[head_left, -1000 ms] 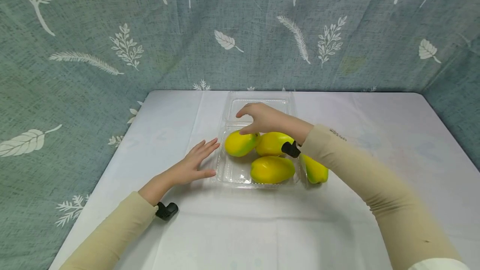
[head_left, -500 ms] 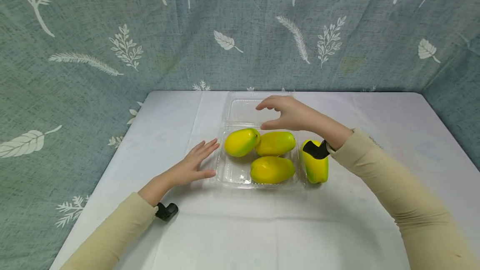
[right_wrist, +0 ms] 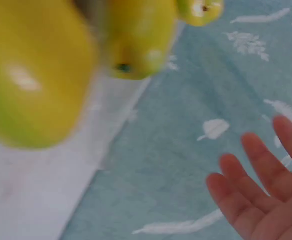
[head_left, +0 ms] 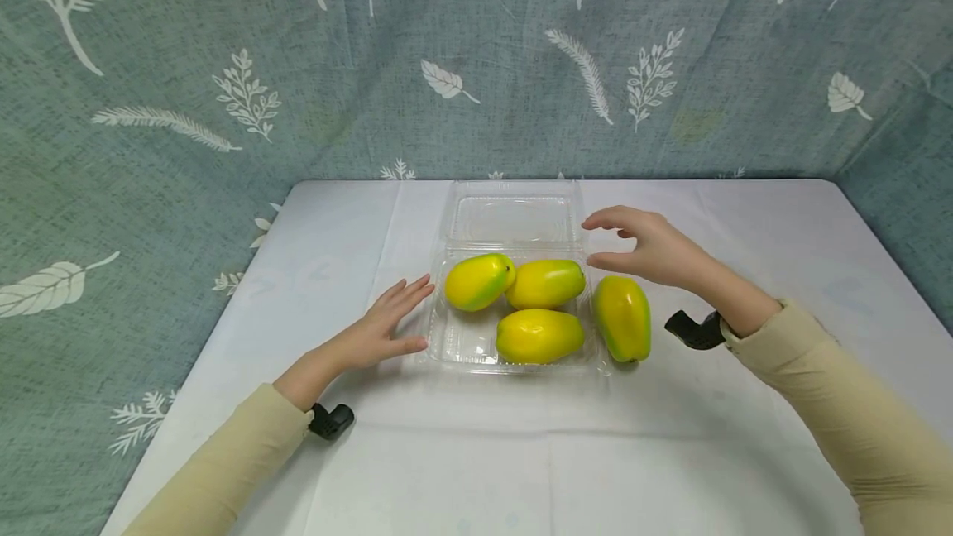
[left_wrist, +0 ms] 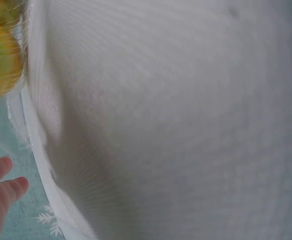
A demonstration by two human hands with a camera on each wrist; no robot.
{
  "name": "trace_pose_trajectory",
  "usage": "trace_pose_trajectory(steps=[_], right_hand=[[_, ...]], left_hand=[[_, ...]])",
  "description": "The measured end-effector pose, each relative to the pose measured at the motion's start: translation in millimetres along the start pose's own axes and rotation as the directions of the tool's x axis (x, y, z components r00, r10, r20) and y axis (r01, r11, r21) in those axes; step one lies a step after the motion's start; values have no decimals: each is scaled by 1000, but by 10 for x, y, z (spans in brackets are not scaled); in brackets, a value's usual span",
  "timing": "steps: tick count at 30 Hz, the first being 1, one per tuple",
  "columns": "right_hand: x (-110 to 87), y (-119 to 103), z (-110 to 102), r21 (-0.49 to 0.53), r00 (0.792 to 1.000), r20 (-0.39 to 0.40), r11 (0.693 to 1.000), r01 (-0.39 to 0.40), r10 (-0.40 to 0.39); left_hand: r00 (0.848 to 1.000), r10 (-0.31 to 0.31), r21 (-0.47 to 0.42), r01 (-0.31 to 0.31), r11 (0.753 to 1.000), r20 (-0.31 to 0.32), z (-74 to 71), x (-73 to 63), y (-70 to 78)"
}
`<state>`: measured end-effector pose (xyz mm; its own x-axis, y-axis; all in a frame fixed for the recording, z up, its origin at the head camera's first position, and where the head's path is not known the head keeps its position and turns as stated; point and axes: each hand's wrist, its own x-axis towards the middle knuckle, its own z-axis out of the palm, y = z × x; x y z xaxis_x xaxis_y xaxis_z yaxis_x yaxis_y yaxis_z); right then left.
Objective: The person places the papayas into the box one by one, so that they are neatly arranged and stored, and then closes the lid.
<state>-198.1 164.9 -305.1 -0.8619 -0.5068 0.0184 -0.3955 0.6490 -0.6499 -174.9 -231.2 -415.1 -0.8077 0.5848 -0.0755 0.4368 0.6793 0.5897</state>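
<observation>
A clear plastic clamshell box [head_left: 462, 354] lies with its lid [head_left: 514, 217] folded back. Three yellow-green mangoes are in its base: one at the back left [head_left: 476, 284], one at the back right [head_left: 548, 284] and one in front [head_left: 539, 336]. A fourth mango [head_left: 624, 318] sits just outside the box's right side. My left hand [head_left: 383, 327] has its fingers spread at the box's left edge; whether they touch it I cannot tell. Just behind the fourth mango, my right hand [head_left: 651, 251] hovers with relaxed fingers, holding nothing. Part of it shows in the right wrist view.
A white cloth covers the table [head_left: 476, 453]. Behind it hangs a blue-green curtain [head_left: 514, 131] with white leaf prints, which also closes off the left and right sides. Both wrists wear a black camera mount.
My right hand has drawn back to the right, from over the back-left mango to beyond the box's right side, uncovering the fourth mango. The left hand stays put.
</observation>
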Motion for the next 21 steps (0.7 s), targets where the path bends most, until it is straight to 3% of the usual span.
trace_pose_trajectory(steps=[4, 7, 17, 21], right_hand=[[-132, 156, 61, 35, 995, -97, 999, -35, 38], [-221, 237, 95, 52, 989, -121, 996, -76, 82], [-426, 505, 262, 60, 972, -91, 976, -211, 216], [-461, 592, 358, 97, 963, -45, 961, -261, 266]], left_hand=[[1000, 2, -10, -2, 1000, 2, 3, -3, -7], [1000, 0, -15, 0, 1000, 1, 4, -5, -13], [1000, -9, -16, 9, 1000, 7, 10, 2, -11], [1000, -12, -18, 12, 1000, 8, 9, 3, -8]])
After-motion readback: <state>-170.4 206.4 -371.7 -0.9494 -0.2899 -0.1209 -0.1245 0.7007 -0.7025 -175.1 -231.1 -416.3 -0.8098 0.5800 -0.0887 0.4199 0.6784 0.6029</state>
